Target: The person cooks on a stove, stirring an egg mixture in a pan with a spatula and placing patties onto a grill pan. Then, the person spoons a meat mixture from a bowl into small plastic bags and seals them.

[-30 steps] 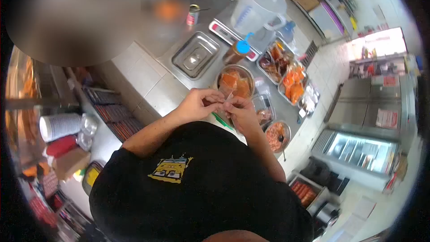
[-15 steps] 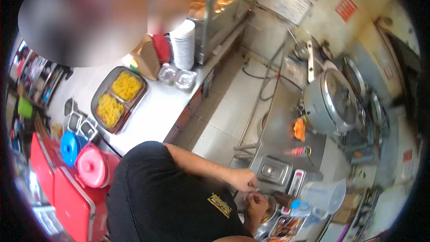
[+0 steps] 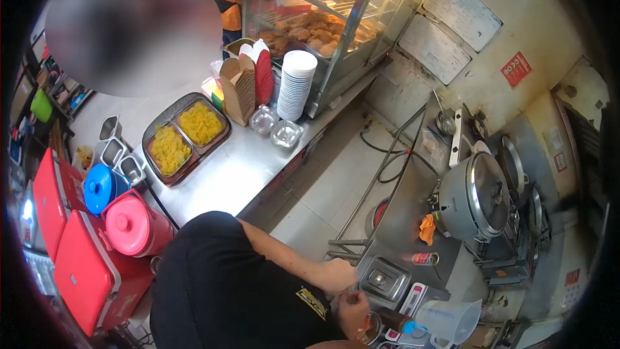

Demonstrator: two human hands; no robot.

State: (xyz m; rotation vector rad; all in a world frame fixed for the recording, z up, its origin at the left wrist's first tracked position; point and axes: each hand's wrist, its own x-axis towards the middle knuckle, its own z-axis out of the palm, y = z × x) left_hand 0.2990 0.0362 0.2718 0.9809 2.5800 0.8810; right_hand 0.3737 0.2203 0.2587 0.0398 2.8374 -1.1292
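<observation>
My left hand [image 3: 340, 275] is closed over the edge of the steel counter, its fingers curled inward. Just below it, my right hand [image 3: 352, 313] is also closed, fingertips bent towards the left hand. Whatever lies between the fingers is too small or hidden to make out. A round clear container [image 3: 372, 328] is partly covered beside my right hand. Close by lies a bottle of brown sauce with a blue cap [image 3: 395, 320]. A lidded steel pan [image 3: 386, 280] sits beyond my left hand, next to a red-and-white scale [image 3: 413, 302].
A clear measuring jug [image 3: 450, 320], a can [image 3: 425, 258], an orange cloth [image 3: 427, 229] and a large lidded pot [image 3: 475, 195] stand along the counter. Behind are a tray of yellow food [image 3: 187, 176], stacked white cups [image 3: 298, 87], a lit food cabinet [image 3: 349, 39] and red coolers [image 3: 90, 271].
The view has tilted and sharpened, bringing more of the food cabinet into sight. Both hands stay close together and appear slightly further left; the fingers remain closed.
</observation>
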